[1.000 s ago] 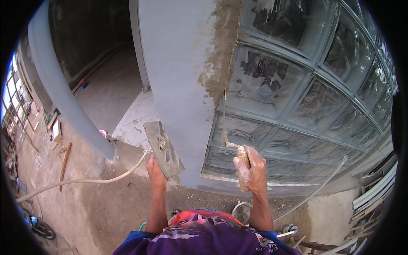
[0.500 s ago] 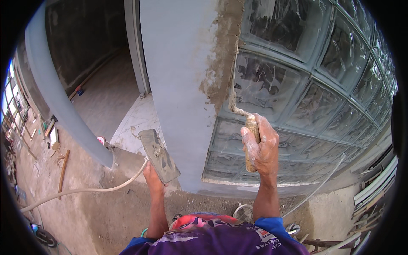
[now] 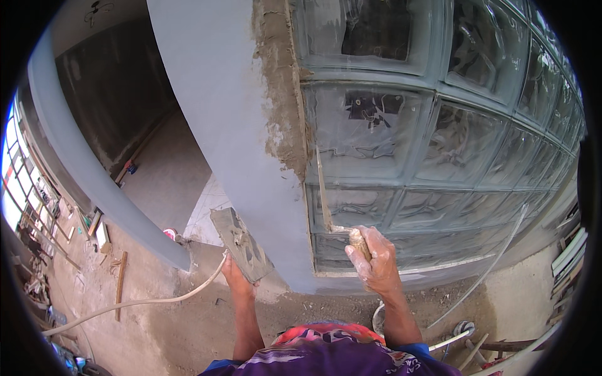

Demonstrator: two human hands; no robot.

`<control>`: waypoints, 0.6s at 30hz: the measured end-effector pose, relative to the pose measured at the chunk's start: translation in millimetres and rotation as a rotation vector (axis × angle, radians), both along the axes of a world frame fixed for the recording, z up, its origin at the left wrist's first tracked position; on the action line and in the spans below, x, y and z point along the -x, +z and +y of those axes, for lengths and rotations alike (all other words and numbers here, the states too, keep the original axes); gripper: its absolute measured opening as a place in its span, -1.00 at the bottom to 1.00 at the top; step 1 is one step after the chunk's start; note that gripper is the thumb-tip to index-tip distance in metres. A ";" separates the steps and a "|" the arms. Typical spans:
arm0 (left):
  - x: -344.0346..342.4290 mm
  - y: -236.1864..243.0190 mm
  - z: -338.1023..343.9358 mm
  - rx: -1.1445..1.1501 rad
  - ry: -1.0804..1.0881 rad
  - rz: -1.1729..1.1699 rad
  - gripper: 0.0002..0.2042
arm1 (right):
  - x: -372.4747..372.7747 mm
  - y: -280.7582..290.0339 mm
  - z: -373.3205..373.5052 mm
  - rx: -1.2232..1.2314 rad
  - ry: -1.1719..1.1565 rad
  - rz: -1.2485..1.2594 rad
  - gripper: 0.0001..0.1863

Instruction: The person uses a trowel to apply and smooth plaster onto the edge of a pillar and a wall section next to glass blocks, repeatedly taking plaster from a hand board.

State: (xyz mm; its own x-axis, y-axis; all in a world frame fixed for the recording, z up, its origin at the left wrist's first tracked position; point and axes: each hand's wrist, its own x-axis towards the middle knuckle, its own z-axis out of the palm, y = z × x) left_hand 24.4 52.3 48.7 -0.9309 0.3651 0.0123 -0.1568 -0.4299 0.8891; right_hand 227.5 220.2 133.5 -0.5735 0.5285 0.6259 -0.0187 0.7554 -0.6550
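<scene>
My right hand (image 3: 379, 260) is closed round the rough handle of a plastering trowel (image 3: 322, 194). Its thin blade, seen almost edge-on, points up in front of the glass blocks (image 3: 370, 128), just right of a strip of grey-brown mortar (image 3: 281, 94). That strip runs down the edge of the pale wall (image 3: 207, 88) and ends in a ragged patch. Low on the left, my left hand (image 3: 239, 279) grips a flat, mortar-smeared board (image 3: 241, 244) from below, its fingers partly hidden. A small heap of mortar lies on the board.
A pale hose (image 3: 135, 303) curves over the ground up to my left hand. Left of the wall is a doorway with a grey floor (image 3: 166, 166), beside a curved column (image 3: 94, 169). Wood scraps (image 3: 121, 285) lie left; stacked lengths (image 3: 569, 263) lie right.
My right hand has drawn the trowel down, away from the mortar strip. The view has shifted, showing more of the glass blocks. My left hand still holds the board.
</scene>
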 end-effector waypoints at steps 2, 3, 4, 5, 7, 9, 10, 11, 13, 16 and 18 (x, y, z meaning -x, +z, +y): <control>-2.5 2.0 0.0 0.012 0.039 0.011 -0.80 | 2.7 23.1 7.7 -0.068 -0.028 0.071 -0.64; -3.7 2.4 0.4 0.016 0.060 0.011 -0.81 | 7.8 35.3 13.2 -0.101 -0.023 0.095 -0.64; -4.4 2.1 0.4 0.028 0.072 0.024 -0.81 | 14.0 46.9 18.6 -0.133 -0.017 0.119 -0.64; -5.3 2.1 -1.7 0.041 0.090 0.037 -0.81 | 20.1 56.5 22.0 -0.163 -0.006 0.144 -0.64; -7.3 6.0 0.1 0.064 0.111 0.050 -0.82 | 29.0 71.7 28.6 -0.158 0.014 0.153 -0.63; -12.4 11.9 1.3 0.087 0.130 0.046 -0.82 | 34.9 76.7 34.6 -0.162 0.038 0.166 -0.63; -12.9 12.0 2.1 0.091 0.139 0.055 -0.82 | 37.9 77.0 38.1 -0.169 0.051 0.178 -0.63; -13.2 10.1 0.8 0.096 0.153 0.062 -0.82 | 40.8 76.3 40.6 -0.173 0.069 0.189 -0.63; -12.4 7.4 -1.3 0.091 0.168 0.071 -0.83 | 39.4 77.8 43.1 -0.176 0.076 0.155 -0.64; -11.9 4.6 -3.5 0.079 0.178 0.063 -0.84 | 35.0 72.5 44.1 -0.148 0.107 0.080 -0.64; -15.7 8.7 -2.9 0.096 0.182 0.071 -0.84 | 27.3 62.9 42.1 -0.118 0.129 0.037 -0.65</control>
State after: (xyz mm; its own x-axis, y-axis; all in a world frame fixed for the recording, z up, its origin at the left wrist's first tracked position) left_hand 40.1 49.5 57.4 -0.9797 0.1933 0.0535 -0.0198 -0.3585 0.9333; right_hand 200.3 262.4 196.3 -0.6073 0.3738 0.7010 -0.1432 0.8164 -0.5594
